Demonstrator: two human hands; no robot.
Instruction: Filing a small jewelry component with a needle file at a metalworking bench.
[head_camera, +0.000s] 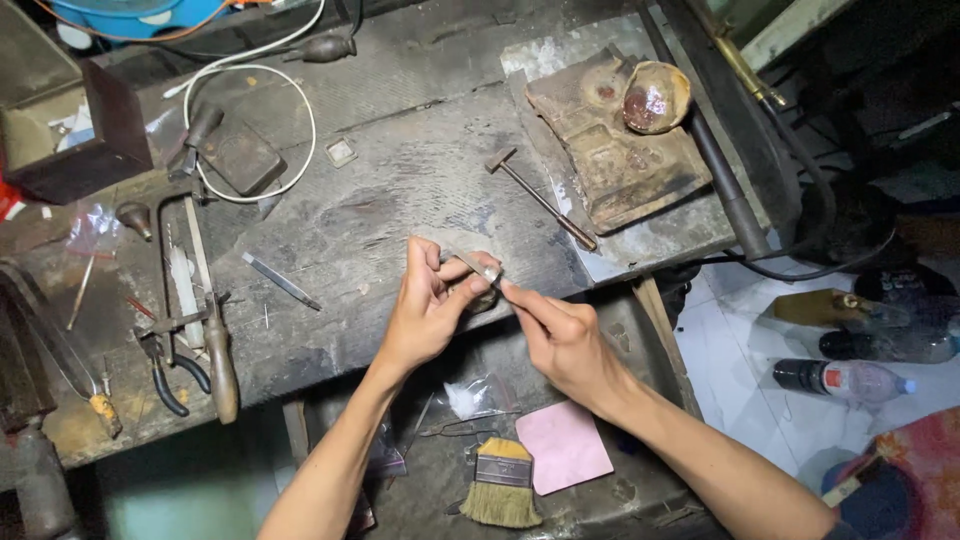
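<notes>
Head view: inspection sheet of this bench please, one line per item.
Surface: worn dark wooden bench, scratched and dusty.
Job's things: small metal piece pinched over the bench edge; thin tool laid against it.
Clutter: small hammer, saw frame, pliers, brush, pink sheet, charred block.
Grippers: left hand holds the piece; right hand holds the tool.
Cables: white cord looped at the bench's far side; black hose.
Surroundings: plastic bottles on tiled floor.

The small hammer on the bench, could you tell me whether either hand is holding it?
No, the small hammer lies alone on the bench, apart from both the left hand and the right hand.
</notes>
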